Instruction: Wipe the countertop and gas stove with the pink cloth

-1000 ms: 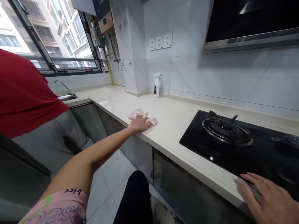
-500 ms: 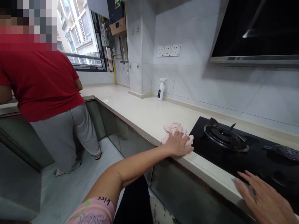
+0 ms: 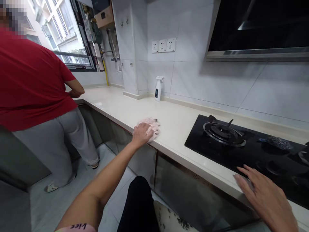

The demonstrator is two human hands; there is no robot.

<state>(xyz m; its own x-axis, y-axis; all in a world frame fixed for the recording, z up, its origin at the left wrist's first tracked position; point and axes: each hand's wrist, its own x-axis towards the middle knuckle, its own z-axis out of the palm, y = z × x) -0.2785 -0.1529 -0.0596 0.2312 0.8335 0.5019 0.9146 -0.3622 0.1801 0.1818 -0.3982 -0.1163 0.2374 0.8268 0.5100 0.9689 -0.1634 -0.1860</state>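
Observation:
My left hand [image 3: 142, 134] presses a crumpled pale pink cloth [image 3: 152, 125] onto the cream countertop [image 3: 175, 120], close to its front edge. The fingers are bunched into the cloth, and dark marks show on its far side. At the lower right, my right hand [image 3: 265, 196] rests by the front edge of the black gas stove [image 3: 193, 138], thumb and fingers apart, with nothing in it. Part of its palm is out of sight underneath.
A person in a red shirt [image 3: 33, 83] stands at the left by the counter. A white spray bottle [image 3: 158, 88] stands against the tiled wall. On the stove lie a burner [image 3: 223, 132] and a dark mesh-like bundle [image 3: 277, 142]. A range hood [image 3: 260, 29] hangs above.
My left hand has slid the cloth leftward along the counter, away from the stove. My right hand stays by the stove's front edge. The view has shifted slightly to the right.

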